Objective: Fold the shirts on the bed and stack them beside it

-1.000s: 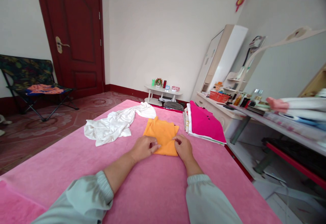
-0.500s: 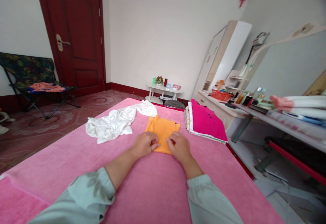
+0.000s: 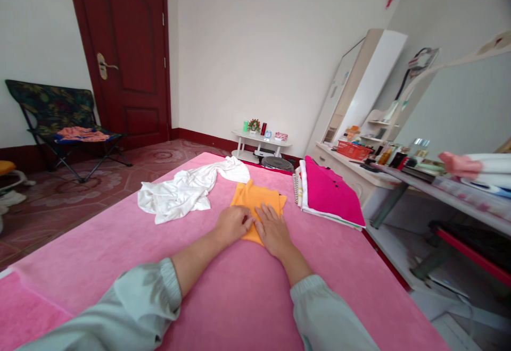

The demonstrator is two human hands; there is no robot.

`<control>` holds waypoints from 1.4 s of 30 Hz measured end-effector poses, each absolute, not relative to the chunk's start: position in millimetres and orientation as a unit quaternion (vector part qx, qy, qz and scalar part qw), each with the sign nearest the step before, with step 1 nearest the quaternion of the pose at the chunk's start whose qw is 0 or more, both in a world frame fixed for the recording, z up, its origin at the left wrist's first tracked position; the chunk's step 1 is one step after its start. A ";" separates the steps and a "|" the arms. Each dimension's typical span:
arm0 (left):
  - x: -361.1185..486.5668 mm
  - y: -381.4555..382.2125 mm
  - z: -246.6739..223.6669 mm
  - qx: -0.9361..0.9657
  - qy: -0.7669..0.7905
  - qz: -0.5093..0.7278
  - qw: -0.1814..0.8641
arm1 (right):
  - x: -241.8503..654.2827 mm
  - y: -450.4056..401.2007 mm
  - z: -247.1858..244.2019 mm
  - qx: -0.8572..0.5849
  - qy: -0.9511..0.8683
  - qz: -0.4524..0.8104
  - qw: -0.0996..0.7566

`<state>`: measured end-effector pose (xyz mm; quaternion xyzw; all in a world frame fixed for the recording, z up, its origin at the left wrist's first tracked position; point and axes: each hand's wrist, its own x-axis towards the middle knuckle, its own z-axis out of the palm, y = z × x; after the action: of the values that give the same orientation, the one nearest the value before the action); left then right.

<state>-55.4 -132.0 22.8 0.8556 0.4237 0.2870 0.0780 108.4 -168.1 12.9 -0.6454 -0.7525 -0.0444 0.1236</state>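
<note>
A folded orange-yellow garment (image 3: 259,195) lies on the pink bedspread (image 3: 235,298) in front of me. My left hand (image 3: 235,224) is closed at its near left edge, thumb and forefinger pinching the cloth. Flat on the garment's near right part rests my right hand (image 3: 273,227), its fingers stretched out and holding nothing. The thumbs of both hands almost meet. A crumpled white garment (image 3: 179,194) is spread out to the left, beyond my left hand. At the right sits a stack of folded clothes with a magenta garment (image 3: 333,189) on top.
A dressing table with a red basket (image 3: 353,150) and bottles stands at the right, beside a desk (image 3: 451,194). Past the bed's far edge is a low white table (image 3: 261,138). A folding chair (image 3: 51,111) with clothing on it is near the door (image 3: 131,58).
My right hand has gone from curled fingers to lying flat on the orange-yellow garment, a little nearer my left hand. The view has turned slightly left.
</note>
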 end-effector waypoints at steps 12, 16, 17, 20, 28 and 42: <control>-35.3 -49.4 16.6 0.904 0.378 0.186 0.066 | 107.5 -168.4 9.4 -0.652 -0.744 -0.039 0.139; -33.1 -24.0 6.9 0.889 0.431 0.141 0.067 | 107.1 -167.6 8.5 -0.654 -0.743 -0.032 0.141; -33.0 -18.4 5.0 0.880 0.451 0.134 0.066 | 107.1 -167.3 8.3 -0.654 -0.742 -0.031 0.142; -30.8 -6.0 2.5 0.854 0.503 0.118 0.062 | 107.3 -166.5 7.4 -0.657 -0.738 -0.033 0.149; -3.2 -26.3 16.8 0.803 0.585 0.109 0.017 | 107.8 -166.2 6.6 -0.686 -0.711 -0.020 0.153; -3.3 -63.6 -1.3 0.863 0.472 0.161 0.079 | 133.5 -135.7 8.5 -0.697 -0.703 0.047 0.136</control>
<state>-3.3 -63.6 -1.3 0.8634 0.4717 0.1610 0.0788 133.5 -135.7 8.5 -0.6969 -0.7026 0.0473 0.1363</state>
